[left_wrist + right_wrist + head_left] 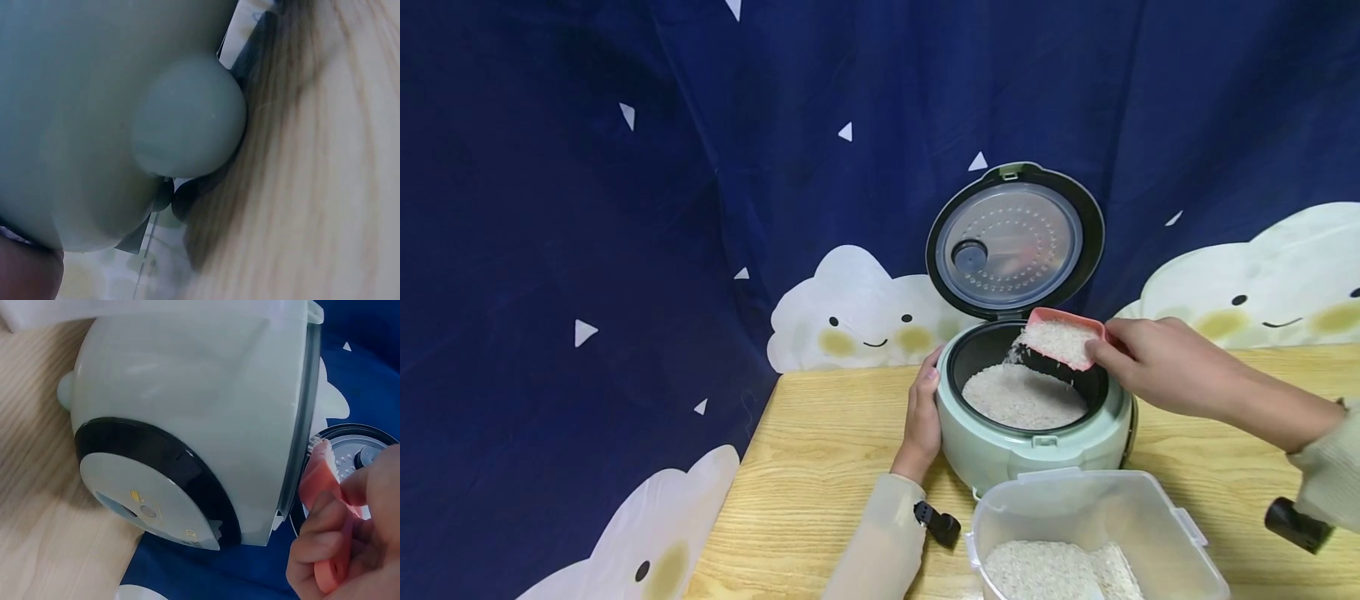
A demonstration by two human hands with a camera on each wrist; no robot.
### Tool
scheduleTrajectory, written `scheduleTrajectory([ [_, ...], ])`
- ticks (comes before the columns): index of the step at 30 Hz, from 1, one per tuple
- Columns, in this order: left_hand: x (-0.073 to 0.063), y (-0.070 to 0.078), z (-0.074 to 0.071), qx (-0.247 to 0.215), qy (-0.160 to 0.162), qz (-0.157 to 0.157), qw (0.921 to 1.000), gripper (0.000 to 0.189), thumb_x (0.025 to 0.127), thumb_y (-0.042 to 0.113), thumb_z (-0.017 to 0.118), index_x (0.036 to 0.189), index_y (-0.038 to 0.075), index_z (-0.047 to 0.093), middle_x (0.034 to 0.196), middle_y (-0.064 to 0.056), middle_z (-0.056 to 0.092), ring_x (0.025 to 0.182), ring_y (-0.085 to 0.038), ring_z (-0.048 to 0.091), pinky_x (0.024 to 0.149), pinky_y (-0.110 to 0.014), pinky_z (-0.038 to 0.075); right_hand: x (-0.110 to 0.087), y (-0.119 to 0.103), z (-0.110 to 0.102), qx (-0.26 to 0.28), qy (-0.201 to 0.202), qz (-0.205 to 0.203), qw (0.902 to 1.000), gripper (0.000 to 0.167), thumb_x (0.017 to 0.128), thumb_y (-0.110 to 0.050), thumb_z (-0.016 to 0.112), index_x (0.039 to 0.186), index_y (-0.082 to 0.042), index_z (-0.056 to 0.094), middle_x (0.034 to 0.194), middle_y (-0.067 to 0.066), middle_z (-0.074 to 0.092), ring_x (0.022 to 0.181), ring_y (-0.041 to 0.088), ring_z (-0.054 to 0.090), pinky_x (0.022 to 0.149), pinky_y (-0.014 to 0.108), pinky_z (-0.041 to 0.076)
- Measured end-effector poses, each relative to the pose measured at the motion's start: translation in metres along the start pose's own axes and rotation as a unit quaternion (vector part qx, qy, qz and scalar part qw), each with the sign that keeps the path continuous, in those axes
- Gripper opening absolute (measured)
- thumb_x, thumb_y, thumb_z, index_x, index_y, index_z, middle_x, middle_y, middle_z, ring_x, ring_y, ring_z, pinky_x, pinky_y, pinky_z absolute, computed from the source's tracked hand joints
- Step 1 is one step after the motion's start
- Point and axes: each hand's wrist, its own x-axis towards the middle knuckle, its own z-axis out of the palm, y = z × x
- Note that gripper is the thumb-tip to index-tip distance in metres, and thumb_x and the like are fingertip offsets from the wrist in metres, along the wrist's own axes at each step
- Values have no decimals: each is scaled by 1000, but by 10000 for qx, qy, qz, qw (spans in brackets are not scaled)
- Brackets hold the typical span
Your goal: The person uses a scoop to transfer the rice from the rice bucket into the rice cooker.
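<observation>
My right hand (1172, 362) grips a pink scoop (1042, 315) by its handle, above the mouth of a pale green rice cooker (1022, 457). White rice fills the scoop, and grains spill off its left edge into the pot. More rice (1018, 396) lies in the cooker's dark inner pot. In the right wrist view, curled fingers wrap the scoop's handle (337, 556). Against the cooker's left side rests my left hand (925, 412), its fingers along the wall. Only a bit of that hand (28, 272) shows in the left wrist view, beside the cooker body (75, 125).
The cooker's lid (1015, 242) stands raised at the back. In front of the cooker, a clear plastic bin (1075, 500) holds more rice (1052, 571). All stand on a wooden table (820, 433), with a blue curtain (850, 67) behind it.
</observation>
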Motion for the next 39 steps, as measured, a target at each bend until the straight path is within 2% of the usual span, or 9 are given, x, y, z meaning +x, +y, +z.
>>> scheduleTrajectory([
  [4, 0, 0, 0, -23, -1, -19, 10000, 60, 104, 36, 23, 155, 16, 47, 160, -5, 49, 152, -24, 42, 129, -38, 29, 2, -1, 2, -174, 236, -88, 9995, 34, 106, -32, 49, 80, -13, 59, 64, -2, 48, 58, 14, 45, 52, 26, 34],
  [14, 0, -1, 1, 7, 50, 50, 10000, 60, 104, 36, 24, 154, 15, 48, 160, -6, 50, 151, -25, 43, 128, -35, 30, 6, 1, 7, -520, 865, -414, 9940, 32, 104, -28, 54, 76, -12, 53, 61, -2, 46, 54, 14, 43, 51, 28, 33],
  [28, 0, 0, 1, -10, 40, -31, 10000, 60, 103, 36, 24, 155, 16, 47, 160, -5, 50, 152, -24, 42, 130, -42, 28, 7, 6, 14, -760, 1411, -803, 9838, 21, 98, -20, 62, 81, -9, 54, 63, -2, 44, 56, 14, 42, 51, 27, 31],
  [31, 0, 0, 2, -6, 18, -22, 10000, 60, 103, 36, 24, 155, 17, 47, 160, -4, 50, 152, -23, 42, 130, -44, 27, 7, 7, 15, -757, 1470, -861, 9825, 18, 96, -16, 63, 82, -10, 55, 65, -2, 44, 58, 13, 41, 52, 27, 30],
  [39, 0, 0, 0, -25, 25, 10, 10000, 60, 103, 35, 24, 155, 16, 47, 160, -5, 49, 152, -23, 42, 130, -42, 28, 8, 3, 15, -752, 1288, -885, 9849, 14, 96, -14, 64, 86, -11, 56, 68, -2, 46, 62, 13, 43, 54, 26, 31],
])
